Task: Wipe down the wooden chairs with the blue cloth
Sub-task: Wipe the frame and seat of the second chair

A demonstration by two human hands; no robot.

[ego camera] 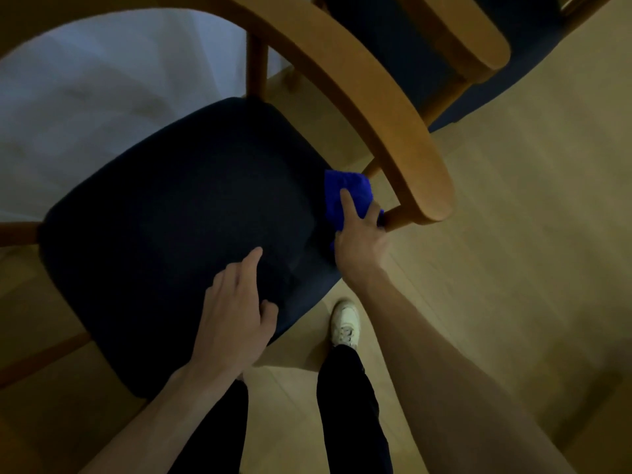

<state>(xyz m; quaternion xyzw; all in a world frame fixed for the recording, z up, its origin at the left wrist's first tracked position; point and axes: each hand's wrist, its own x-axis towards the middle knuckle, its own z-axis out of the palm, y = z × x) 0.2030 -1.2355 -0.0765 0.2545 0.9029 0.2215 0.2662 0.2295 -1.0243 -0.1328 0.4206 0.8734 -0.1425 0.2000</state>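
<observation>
The scene is dim and yellowish, with the floor [513,302] murky. A paler, bluish light falls on the white curtain [85,97] well beyond the fingers [347,200]. The dark seat [171,217] under them swallows almost all detail. Everything looks soft, and blur grows toward the frame's edges. The wide lens bends the wooden armrest [393,114] above the fingers into a strong curve.

Single head-worn wide-angle view, looking steeply down from standing height, close over the chair seat [178,213], floor [513,268] filling the right side
</observation>
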